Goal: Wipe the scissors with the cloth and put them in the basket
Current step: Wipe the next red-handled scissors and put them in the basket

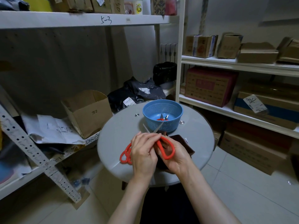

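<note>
My left hand (143, 152) pinches a pair of orange-handled scissors (168, 150) near the pivot. Their blades are spread and point up towards the blue basket (161, 102). My right hand (178, 156) grips the dark brown cloth (183, 140) beneath the scissors' big handle loop, low over the round grey table (116, 135). A small pair of scissors (163, 119) lies inside the basket. Another orange-handled pair (124, 155) lies on the table, partly hidden by my left hand.
White shelves with cardboard boxes (210, 86) stand to the right. An open box (87, 110), loose papers and black bags (134, 92) sit on the low shelf to the left and behind the table. The floor is pale tile.
</note>
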